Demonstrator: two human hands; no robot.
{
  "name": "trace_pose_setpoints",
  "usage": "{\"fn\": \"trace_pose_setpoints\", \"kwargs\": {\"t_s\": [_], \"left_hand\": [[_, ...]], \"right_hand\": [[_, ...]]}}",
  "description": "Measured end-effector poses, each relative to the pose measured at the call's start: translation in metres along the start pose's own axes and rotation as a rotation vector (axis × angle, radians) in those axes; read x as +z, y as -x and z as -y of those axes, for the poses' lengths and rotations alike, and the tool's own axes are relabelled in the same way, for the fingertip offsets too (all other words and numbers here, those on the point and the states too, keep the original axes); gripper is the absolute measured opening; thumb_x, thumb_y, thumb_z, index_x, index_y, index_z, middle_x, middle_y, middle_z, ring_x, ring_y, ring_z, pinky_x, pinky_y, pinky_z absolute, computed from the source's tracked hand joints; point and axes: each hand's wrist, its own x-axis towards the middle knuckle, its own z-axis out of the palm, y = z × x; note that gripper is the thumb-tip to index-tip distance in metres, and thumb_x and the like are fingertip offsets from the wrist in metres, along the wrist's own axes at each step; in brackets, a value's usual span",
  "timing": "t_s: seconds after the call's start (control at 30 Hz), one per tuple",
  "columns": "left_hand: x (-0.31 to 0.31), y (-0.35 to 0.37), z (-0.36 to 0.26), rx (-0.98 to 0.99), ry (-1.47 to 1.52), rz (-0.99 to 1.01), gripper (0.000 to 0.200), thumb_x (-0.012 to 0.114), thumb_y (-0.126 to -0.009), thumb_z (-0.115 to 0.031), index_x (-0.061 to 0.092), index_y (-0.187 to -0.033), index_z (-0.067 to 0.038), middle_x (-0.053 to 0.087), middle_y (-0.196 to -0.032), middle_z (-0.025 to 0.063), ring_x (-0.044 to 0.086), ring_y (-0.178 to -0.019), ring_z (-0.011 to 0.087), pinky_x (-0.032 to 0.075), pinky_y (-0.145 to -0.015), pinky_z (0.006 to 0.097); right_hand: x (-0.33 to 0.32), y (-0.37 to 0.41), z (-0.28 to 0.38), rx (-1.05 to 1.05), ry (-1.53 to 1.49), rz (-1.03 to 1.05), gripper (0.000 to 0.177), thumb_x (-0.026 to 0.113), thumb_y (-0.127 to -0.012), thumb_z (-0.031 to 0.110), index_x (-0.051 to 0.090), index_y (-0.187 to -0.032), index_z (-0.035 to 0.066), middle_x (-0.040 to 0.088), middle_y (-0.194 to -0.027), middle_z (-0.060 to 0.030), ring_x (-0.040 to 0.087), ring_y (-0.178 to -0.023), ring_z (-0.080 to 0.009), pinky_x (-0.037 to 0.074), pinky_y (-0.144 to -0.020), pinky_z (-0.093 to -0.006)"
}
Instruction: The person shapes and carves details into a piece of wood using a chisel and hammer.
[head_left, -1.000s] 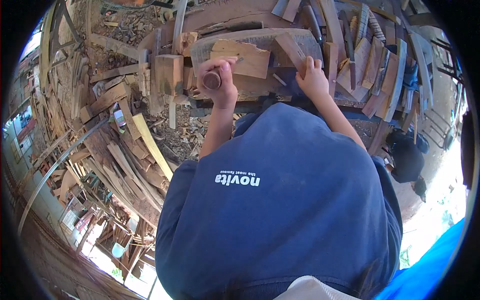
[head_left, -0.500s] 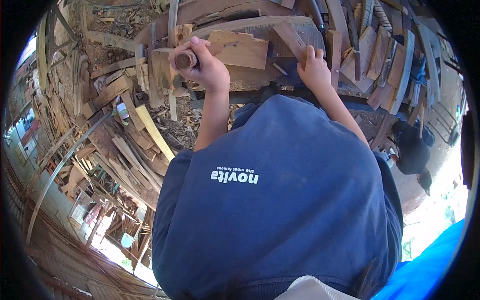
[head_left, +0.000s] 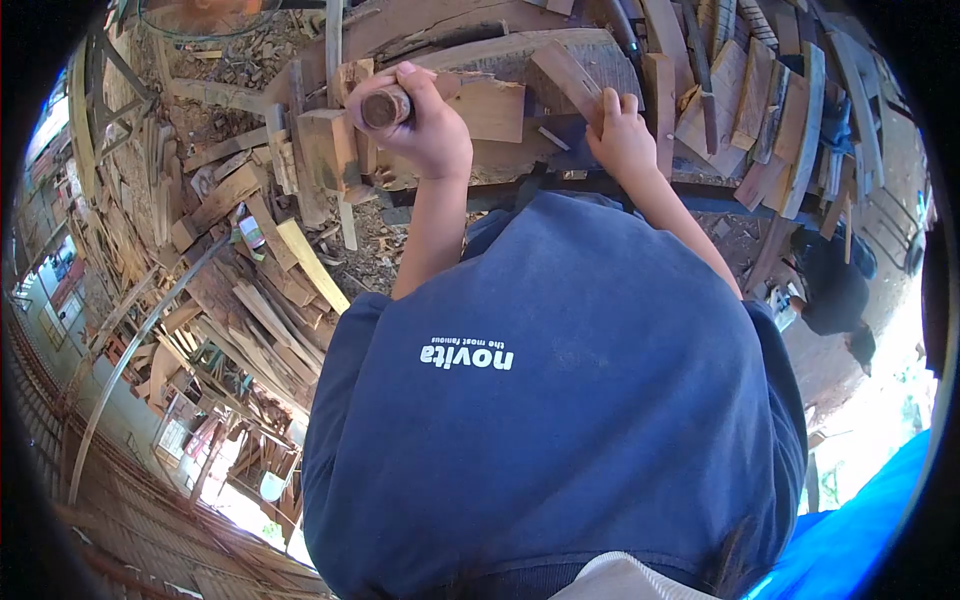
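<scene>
Head view: fist and handle left of the board, other hand on the strip to its right

Furthest out from the left hand (head_left: 425, 125), on its outer side, is a heap of scrap wood (head_left: 250, 290). A squared wooden block (head_left: 325, 140) stands closer, just beside the fist. The left hand is closed tight round a round wooden handle (head_left: 381, 107). The handle's cut butt end faces back toward the camera, on the thumb side of the fist. Its long axis runs away from the person, through the fist and on toward the work. The fingers hide whatever sits on the far end, so the kind of tool cannot be told.

Just beyond that fist, on its inner side, lies a flat board (head_left: 492, 108) with its long side running across between the two hands. It rests on a thick slab (head_left: 590, 55). The left hand is the nearer of the two and overlaps the board's near corner in this view, though actual contact is not clear.

Past the board's other end, a slanted strip (head_left: 558, 72) leans up and away from the right hand (head_left: 620, 140). That hand's fingers curl over the strip's lower end and grip it. Loose planks (head_left: 745, 100) lie outward of the right hand.
</scene>
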Motion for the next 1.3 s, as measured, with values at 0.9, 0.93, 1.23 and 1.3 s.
{"fn": "trace_pose_setpoints", "kwargs": {"t_s": [0.9,0.93,1.23,1.3], "left_hand": [[-0.005,0.011,0.005,0.074,-0.092,0.070,0.020,0.062,-0.090,-0.001,0.044,-0.097,-0.006,0.054,-0.091,0.0071,0.057,-0.068,0.0139,0.049,-0.064,0.0286],[-0.005,0.012,0.005,0.055,-0.086,0.062,0.019,0.062,-0.090,-0.001,0.044,-0.097,-0.006,0.054,-0.091,0.0069,0.057,-0.069,0.0138,0.049,-0.065,0.0288],[-0.008,0.011,0.005,0.133,-0.194,0.086,0.022,0.059,-0.090,0.003,0.042,-0.099,-0.008,0.056,-0.084,0.0084,0.061,-0.067,0.0161,0.054,-0.064,0.0302],[-0.008,0.011,0.005,0.127,-0.182,0.084,0.022,0.059,-0.090,0.003,0.043,-0.099,-0.008,0.055,-0.085,0.0082,0.061,-0.068,0.0159,0.054,-0.065,0.0303]], "right_hand": [[0.001,0.001,-0.001,-0.004,0.011,-0.013,0.062,0.068,-0.078,0.017,0.038,-0.132,0.014,0.048,-0.118,-0.0183,0.062,-0.102,-0.0429,0.057,-0.077,-0.0508],[0.001,0.002,-0.001,-0.004,0.012,-0.014,0.062,0.068,-0.078,0.017,0.038,-0.132,0.014,0.048,-0.118,-0.0183,0.062,-0.102,-0.0429,0.057,-0.077,-0.0508],[0.000,0.002,0.001,0.009,0.015,-0.002,0.068,0.070,-0.074,0.012,0.036,-0.133,0.014,0.048,-0.120,-0.0188,0.062,-0.103,-0.0432,0.057,-0.078,-0.0501],[0.000,0.002,0.001,0.019,0.020,0.008,0.069,0.071,-0.074,0.012,0.036,-0.133,0.014,0.048,-0.121,-0.0189,0.061,-0.104,-0.0432,0.057,-0.078,-0.0500]]}}
